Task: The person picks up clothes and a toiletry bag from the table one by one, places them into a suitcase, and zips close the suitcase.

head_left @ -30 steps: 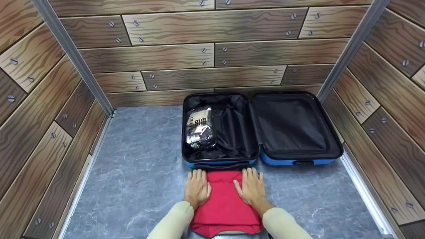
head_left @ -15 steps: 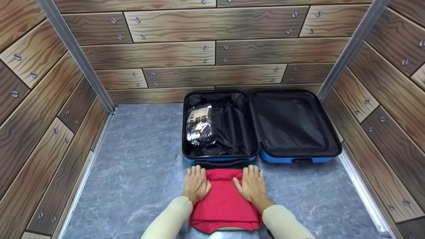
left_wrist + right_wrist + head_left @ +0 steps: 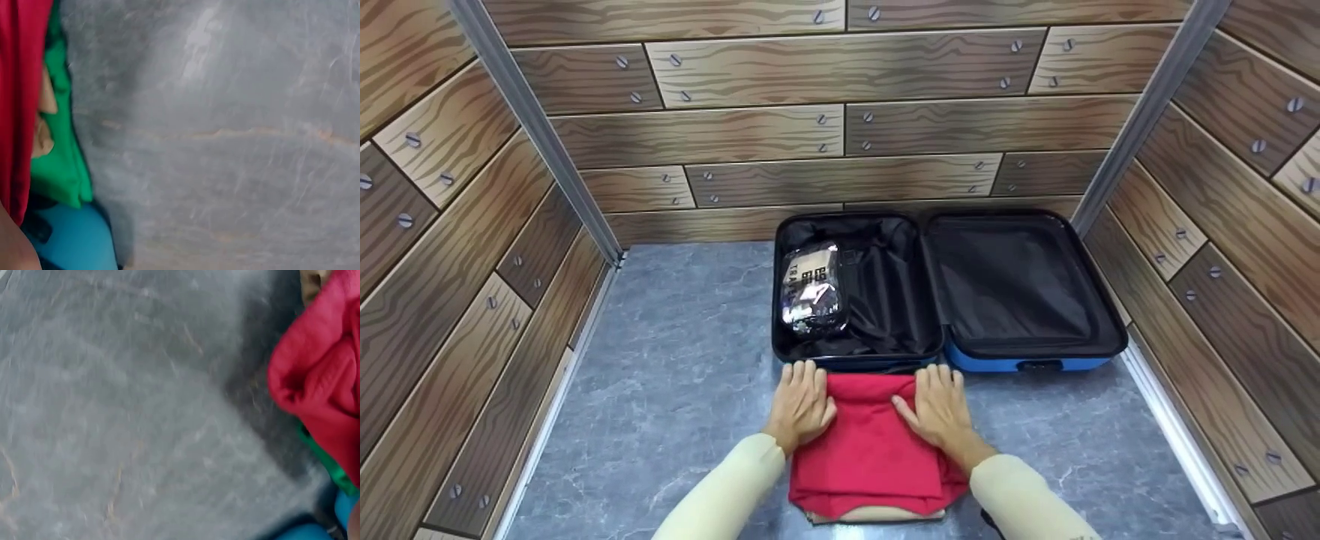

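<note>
A folded red garment point(image 3: 877, 442) lies on the floor in front of the suitcase point(image 3: 859, 358). Beige cloth point(image 3: 877, 514) shows under its near edge, and green cloth point(image 3: 67, 163) pokes out below it in the left wrist view. My left hand point(image 3: 801, 401) grips the garment's far left corner, thumb on top. At the far right corner my right hand point(image 3: 939, 405) holds it likewise, fingers bent over the edge. The fingertips are hidden. In the right wrist view the red fabric point(image 3: 320, 377) bulges in a loose fold.
The suitcase lies open against the back wall, its black-lined lid half point(image 3: 1012, 285) to the right. A shiny clear travel pouch point(image 3: 814, 289) sits in the left half. Wood-patterned walls enclose the grey floor point(image 3: 675, 360) on three sides.
The hands have moved slightly forward, and their fingers, straight earlier, now bend over the garment's far edge. That edge has come up and covers the suitcase handle.
</note>
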`<state>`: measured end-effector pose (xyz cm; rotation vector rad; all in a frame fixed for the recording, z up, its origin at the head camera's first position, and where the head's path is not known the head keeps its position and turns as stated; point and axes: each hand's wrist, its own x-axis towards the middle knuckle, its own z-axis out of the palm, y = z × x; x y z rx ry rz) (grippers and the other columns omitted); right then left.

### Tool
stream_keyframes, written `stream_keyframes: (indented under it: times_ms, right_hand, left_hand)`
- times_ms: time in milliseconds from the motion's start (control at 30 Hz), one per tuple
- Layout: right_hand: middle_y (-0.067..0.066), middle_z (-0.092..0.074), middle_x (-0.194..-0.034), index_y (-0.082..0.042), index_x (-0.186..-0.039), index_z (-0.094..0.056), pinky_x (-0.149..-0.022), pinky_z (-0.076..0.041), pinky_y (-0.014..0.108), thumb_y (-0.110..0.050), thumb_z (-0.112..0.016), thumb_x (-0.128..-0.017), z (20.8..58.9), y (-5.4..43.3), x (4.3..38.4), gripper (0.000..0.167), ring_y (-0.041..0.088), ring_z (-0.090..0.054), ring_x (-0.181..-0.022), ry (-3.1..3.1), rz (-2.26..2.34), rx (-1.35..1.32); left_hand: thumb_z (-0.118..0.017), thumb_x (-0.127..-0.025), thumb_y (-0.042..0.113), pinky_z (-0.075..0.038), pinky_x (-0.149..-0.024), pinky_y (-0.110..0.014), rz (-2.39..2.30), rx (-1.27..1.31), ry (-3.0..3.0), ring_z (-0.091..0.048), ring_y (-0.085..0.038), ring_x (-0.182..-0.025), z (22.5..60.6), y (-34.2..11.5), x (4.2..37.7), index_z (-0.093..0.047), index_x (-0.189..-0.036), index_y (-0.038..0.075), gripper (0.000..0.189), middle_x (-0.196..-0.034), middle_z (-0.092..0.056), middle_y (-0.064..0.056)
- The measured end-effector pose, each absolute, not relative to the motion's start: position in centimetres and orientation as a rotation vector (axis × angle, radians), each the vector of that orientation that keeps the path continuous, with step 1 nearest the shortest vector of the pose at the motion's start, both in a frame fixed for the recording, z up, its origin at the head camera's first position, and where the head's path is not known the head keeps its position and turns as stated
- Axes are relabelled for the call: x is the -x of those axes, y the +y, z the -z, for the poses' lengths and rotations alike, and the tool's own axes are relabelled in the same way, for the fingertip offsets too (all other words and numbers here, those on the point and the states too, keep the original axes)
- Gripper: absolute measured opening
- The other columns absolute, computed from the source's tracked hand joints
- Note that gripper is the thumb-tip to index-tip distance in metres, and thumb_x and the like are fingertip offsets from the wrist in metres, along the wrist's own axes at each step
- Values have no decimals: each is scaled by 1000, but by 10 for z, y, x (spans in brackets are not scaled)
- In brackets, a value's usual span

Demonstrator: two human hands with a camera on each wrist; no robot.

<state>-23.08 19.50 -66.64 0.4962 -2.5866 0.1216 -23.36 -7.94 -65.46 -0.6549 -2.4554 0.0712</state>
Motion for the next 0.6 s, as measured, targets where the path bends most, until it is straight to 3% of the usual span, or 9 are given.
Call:
stream_keyframes:
  times_ms: [600]
  right_hand:
    - [19,-51,-91,1,-93,-52,-82,-34,50,-58,-51,-90,591,195,277,58,37,-46,-90,-2582,-35,-483]
  left_hand:
    - [-42,-87,31,-37,-88,-48,-78,604,-2464,-48,-34,-86,588,-80,273,-45,-88,6,25,-88,-49,-13]
